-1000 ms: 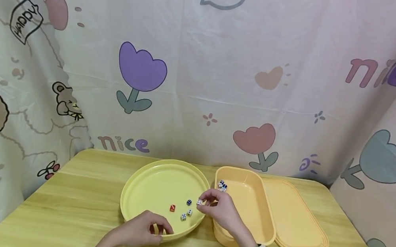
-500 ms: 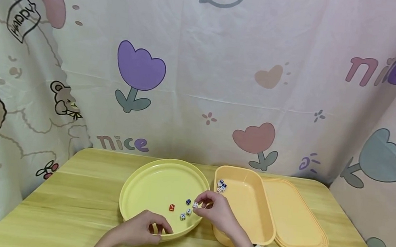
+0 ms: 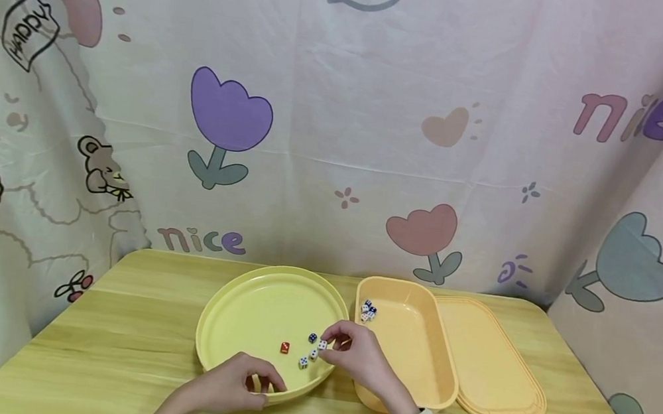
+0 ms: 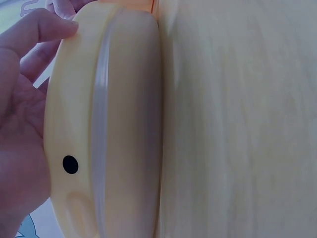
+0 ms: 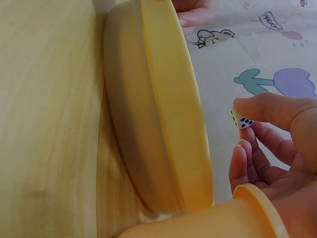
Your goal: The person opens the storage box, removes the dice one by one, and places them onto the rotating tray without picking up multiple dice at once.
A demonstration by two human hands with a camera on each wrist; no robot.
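Note:
Between thumb and fingertips, my right hand (image 3: 358,352) pinches a white die (image 5: 242,119) with blue pips, over the right side of a round yellow tray (image 3: 261,310). On the tray floor near it lie a dark blue die (image 3: 312,338), a red die (image 3: 285,347) and two white dice (image 3: 303,363). My left hand (image 3: 233,384) holds the tray's front rim. In the left wrist view its thumb (image 4: 59,29) presses the outer wall, while its other fingers are partly hidden behind the rim.
Right of the tray stands a deep orange-yellow box (image 3: 453,359) with several white and blue dice (image 3: 368,311) in its far left corner. Its flat lid (image 3: 491,356) lies beside it on the wooden table (image 3: 98,331). A printed curtain (image 3: 318,99) hangs behind.
My right hand has moved a little left and lower over the tray, carrying the white die closer to the other dice. The left hand has stayed on the rim.

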